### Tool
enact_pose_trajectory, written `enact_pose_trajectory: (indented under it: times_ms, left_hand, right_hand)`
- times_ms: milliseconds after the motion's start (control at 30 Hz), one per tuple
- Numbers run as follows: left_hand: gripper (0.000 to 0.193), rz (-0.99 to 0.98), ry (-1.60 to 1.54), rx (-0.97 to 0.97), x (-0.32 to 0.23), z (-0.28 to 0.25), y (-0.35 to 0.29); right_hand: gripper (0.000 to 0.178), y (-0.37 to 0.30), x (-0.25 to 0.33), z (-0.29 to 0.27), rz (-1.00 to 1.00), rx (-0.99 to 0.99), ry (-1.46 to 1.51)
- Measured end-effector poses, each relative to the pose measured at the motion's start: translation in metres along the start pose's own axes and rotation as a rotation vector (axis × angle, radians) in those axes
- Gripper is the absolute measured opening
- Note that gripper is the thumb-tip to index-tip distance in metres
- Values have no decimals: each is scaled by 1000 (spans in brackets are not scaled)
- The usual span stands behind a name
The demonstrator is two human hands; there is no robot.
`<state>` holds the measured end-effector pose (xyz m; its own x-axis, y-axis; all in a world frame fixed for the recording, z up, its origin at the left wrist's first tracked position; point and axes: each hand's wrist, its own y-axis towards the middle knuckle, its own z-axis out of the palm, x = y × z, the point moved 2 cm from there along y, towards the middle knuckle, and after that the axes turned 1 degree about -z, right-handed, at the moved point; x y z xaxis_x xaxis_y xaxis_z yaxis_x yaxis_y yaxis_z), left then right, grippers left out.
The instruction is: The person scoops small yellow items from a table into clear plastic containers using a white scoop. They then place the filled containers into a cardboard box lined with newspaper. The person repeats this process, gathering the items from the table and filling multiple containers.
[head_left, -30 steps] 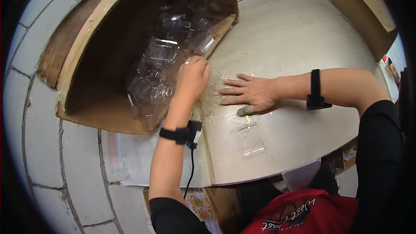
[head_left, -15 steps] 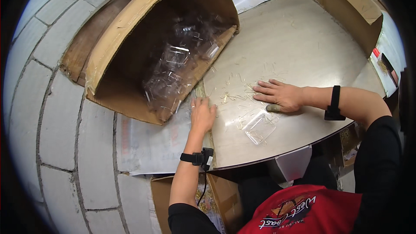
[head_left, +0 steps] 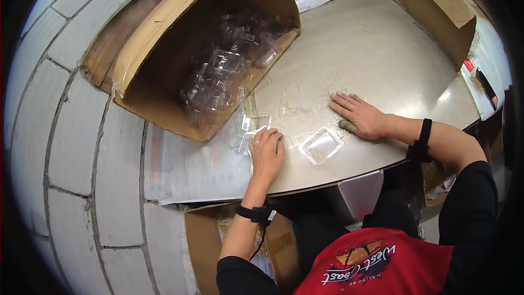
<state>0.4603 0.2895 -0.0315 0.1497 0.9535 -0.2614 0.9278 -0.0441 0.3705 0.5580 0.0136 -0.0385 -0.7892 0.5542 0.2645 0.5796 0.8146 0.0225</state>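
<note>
My left hand (head_left: 266, 155) is at the table's near left part, fingers bent down together on the near edge of a clear plastic tray (head_left: 255, 122). That tray lies just beyond its fingertips, by the cardboard box's opening; thumb contact is hidden. My right hand (head_left: 360, 118) rests palm down on the table, fingers stretched out and thumb apart, with a dark cover on the thumb. Thin gold wire pieces (head_left: 292, 110) are scattered between and beyond my hands. Another clear plastic tray (head_left: 321, 146) lies between them, near the table edge, with a few wires at it.
A large cardboard box (head_left: 164, 22) lies on its side at the left, holding many clear plastic trays (head_left: 226, 61). Cardboard walls (head_left: 436, 8) border the table (head_left: 382, 38) at the far right. A dark, narrow object (head_left: 486, 87) lies beyond its right edge. Below the table stands an open carton (head_left: 202, 235).
My left hand has moved right and nearer, and a clear tray now shows at its fingertips. My right hand has slid slightly right. The view has shifted a little.
</note>
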Motion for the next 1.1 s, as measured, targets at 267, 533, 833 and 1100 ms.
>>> enact_pose_trajectory:
  times_ms: [267,533,833,1100]
  left_hand:
    - [23,-334,-167,82,-57,-20,-14]
    - [31,-524,-224,120,-68,13,8]
    - [15,-787,-1351,-151,-66,-6,-61]
    - [30,-935,-1828,-193,-91,-6,-157]
  right_hand:
    - [55,-27,-8,-19,375,-345,439]
    - [54,20,22,22,225,-162,-3]
    - [53,-23,17,8,445,-428,256]
    - [46,-10,46,7,129,-180,320]
